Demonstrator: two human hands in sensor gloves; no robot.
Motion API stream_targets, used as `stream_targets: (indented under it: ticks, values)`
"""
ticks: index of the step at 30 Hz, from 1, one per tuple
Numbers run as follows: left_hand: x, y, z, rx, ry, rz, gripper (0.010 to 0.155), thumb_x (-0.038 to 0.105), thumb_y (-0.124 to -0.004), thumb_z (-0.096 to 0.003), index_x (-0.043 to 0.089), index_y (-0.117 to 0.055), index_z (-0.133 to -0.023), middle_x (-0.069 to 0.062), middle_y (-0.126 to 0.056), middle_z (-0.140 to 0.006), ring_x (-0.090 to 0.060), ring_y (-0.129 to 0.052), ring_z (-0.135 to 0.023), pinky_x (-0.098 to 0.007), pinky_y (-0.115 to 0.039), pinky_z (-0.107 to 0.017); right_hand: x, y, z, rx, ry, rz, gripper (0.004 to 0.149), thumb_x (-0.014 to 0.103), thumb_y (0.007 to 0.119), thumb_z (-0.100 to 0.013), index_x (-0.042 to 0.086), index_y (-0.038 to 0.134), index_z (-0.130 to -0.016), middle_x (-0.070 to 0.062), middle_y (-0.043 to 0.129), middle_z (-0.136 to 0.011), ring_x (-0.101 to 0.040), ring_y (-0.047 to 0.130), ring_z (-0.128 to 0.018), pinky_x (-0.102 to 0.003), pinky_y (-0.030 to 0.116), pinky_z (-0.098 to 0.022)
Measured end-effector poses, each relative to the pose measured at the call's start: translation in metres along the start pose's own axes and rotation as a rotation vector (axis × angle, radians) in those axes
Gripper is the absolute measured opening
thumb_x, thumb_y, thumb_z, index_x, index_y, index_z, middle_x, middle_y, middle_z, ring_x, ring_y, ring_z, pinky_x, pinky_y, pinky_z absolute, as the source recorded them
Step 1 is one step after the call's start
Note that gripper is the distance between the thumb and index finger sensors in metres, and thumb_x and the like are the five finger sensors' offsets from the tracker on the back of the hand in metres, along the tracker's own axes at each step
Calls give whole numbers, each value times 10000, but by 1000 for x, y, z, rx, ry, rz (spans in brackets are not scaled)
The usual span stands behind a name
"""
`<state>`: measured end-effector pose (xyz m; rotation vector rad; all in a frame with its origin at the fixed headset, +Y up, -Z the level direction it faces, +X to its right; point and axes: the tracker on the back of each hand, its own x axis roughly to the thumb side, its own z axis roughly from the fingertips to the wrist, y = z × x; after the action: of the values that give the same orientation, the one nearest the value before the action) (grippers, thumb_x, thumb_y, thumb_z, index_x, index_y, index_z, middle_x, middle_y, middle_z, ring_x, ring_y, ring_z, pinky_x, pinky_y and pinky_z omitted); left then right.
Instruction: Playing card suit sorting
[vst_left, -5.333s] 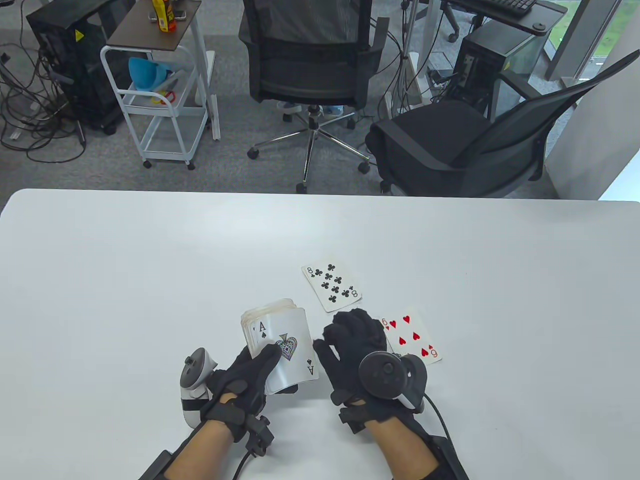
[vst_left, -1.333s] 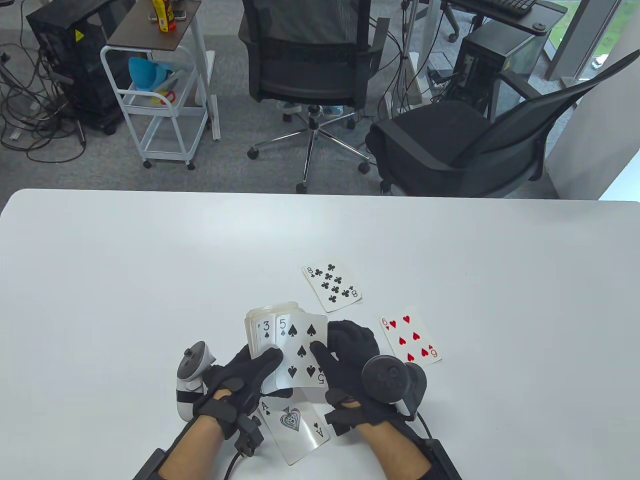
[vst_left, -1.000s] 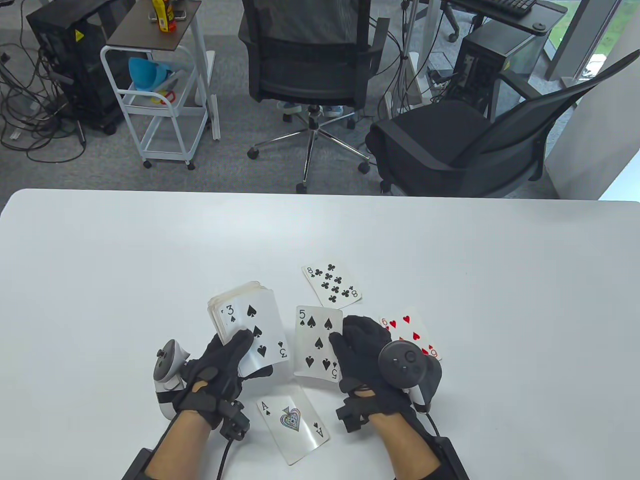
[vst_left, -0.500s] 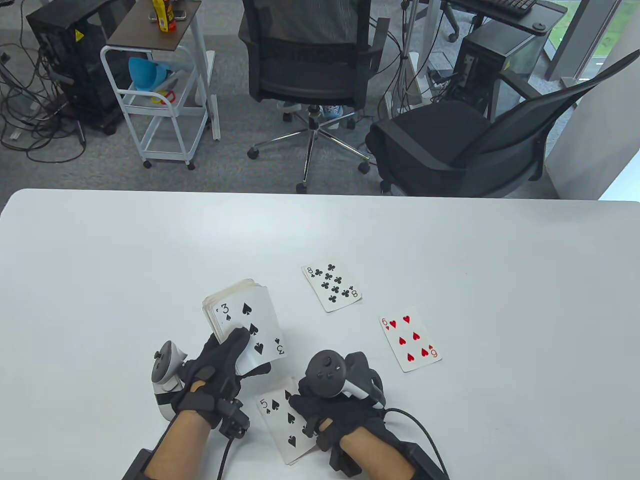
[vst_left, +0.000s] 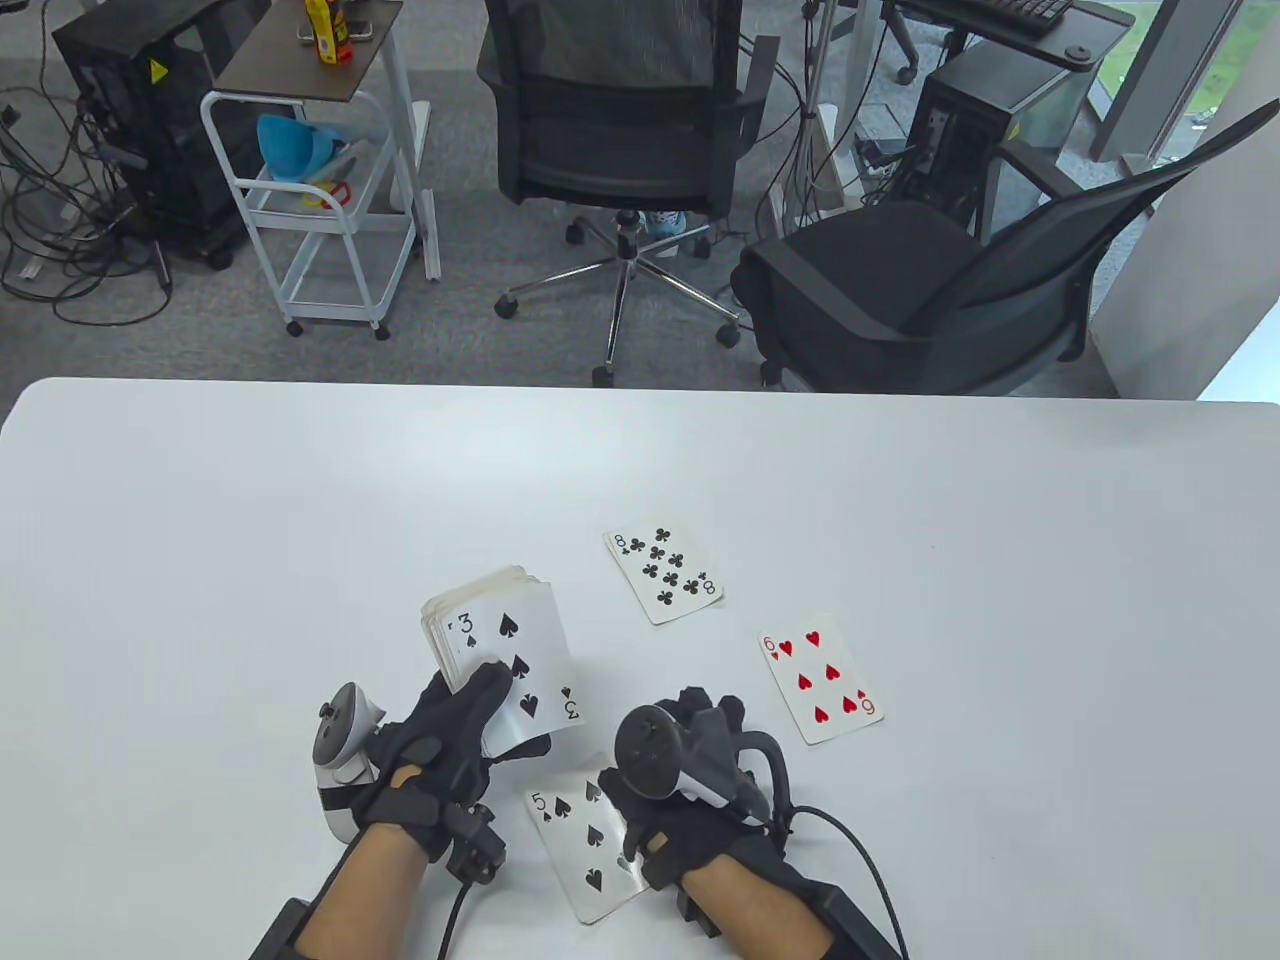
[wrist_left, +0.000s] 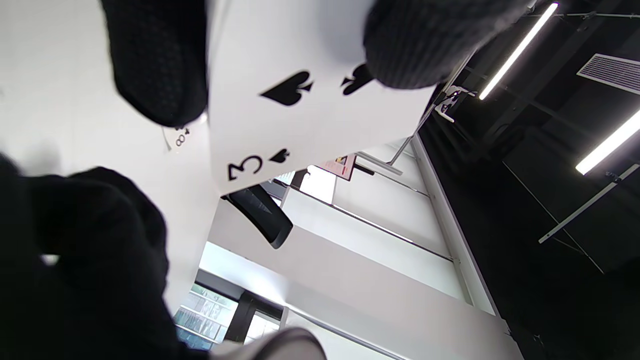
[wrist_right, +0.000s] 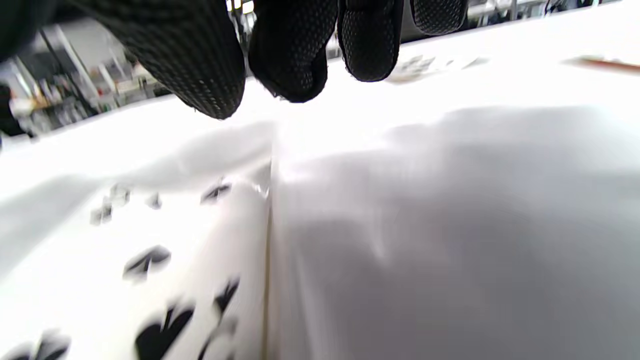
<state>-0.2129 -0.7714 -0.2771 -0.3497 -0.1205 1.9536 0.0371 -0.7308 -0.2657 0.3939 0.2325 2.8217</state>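
My left hand (vst_left: 455, 735) grips the face-up deck (vst_left: 500, 650), its thumb across the top card, a 3 of spades (wrist_left: 300, 120). A 5 of spades (vst_left: 580, 845) lies face up near the table's front edge, and it covers the card beneath it. My right hand (vst_left: 700, 715) hovers just right of that card with its fingers (wrist_right: 290, 65) loose above the table and nothing in them. Farther back lie an 8 of clubs (vst_left: 663, 575) and, to its right, a 6 of hearts (vst_left: 822, 680), each alone.
The white table (vst_left: 250, 520) ends at a far edge with two black office chairs (vst_left: 620, 110) behind it. A white cart (vst_left: 320, 200) stands on the floor at the back left. A cable (vst_left: 860, 870) trails from my right wrist.
My right hand has let go of the 5 of spades on the near pile and lifted off it to the right. My left hand has moved the deck slightly right.
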Motion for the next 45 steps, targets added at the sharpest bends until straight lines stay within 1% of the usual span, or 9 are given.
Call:
stream_targets:
  ticks: [7, 10, 13, 17, 21, 29, 33, 38, 45]
  values:
    - [-6, -9, -2, -17, 24, -68, 626, 510, -808, -581, 289, -525, -1094, -21, -727, -1066, -340, -860, -913, -433, -916, -528, -28, -22, 5, -255, -10, -183, 480, 476, 781, -573, 60, 835, -804, -270, 578, -1057, -569, 363, -1005, -770, 251, -640]
    - [-8, -13, -1, -22, 37, -92, 625, 506, -810, -582, 288, -524, -1094, -22, -729, -1065, -341, -857, -913, -433, -915, -530, -32, -28, 9, -368, -39, -262, 495, 482, 771, -570, 66, 823, -832, -257, 586, -1056, -562, 373, -1007, -769, 263, -644]
    - [-12, -15, -2, -33, 51, -107, 626, 502, -813, -581, 289, -524, -1093, -23, -729, -1064, -341, -858, -914, -435, -915, -530, -32, -29, 12, -438, -91, -343, 507, 485, 766, -566, 68, 809, -853, -250, 592, -1055, -555, 386, -1009, -767, 271, -646]
    - [-15, -20, -2, -51, 68, -121, 626, 492, -820, -579, 286, -527, -1092, -24, -729, -1063, -340, -860, -912, -438, -916, -529, -27, -28, 14, -479, -146, -397, 527, 489, 764, -562, 75, 775, -888, -240, 593, -1056, -547, 403, -1011, -765, 286, -649]
    - [-16, -24, -3, -81, 72, -135, 625, 473, -835, -576, 290, -530, -1089, -20, -735, -1061, -338, -864, -913, -438, -920, -529, -25, -24, 13, -444, -143, -401, 566, 500, 770, -560, 70, 722, -925, -245, 571, -1063, -550, 397, -1010, -766, 285, -648]
    - [-21, -31, -5, -129, 102, -176, 632, 432, -875, -564, 291, -544, -1084, -17, -735, -1063, -330, -882, -903, -433, -932, -520, -25, -21, 13, -454, -144, -453, 613, 527, 798, -542, 72, 674, -933, -238, 567, -1059, -545, 438, -1000, -764, 303, -649]
    - [-24, -35, -5, -149, 116, -199, 627, 443, -880, -561, 293, -559, -1078, -12, -755, -1051, -323, -901, -887, -421, -941, -500, -23, -19, 15, -511, -143, -493, 527, 494, 860, -513, 77, 730, -807, -219, 649, -1006, -532, 540, -972, -757, 353, -655]
    - [-26, -36, -5, -159, 123, -196, 629, 476, -882, -555, 294, -576, -1074, -6, -770, -1042, -319, -910, -877, -415, -945, -488, -22, -22, 18, -549, -143, -503, 448, 427, 888, -506, 64, 769, -741, -197, 723, -961, -506, 639, -941, -748, 400, -658]
    - [-30, -35, -5, -182, 145, -163, 641, 520, -858, -561, 297, -561, -1083, -11, -767, -1046, -324, -896, -888, -415, -947, -481, -26, -23, 19, -583, -144, -548, 378, 354, 783, -549, 38, 837, -748, -180, 787, -936, -480, 698, -919, -743, 413, -658]
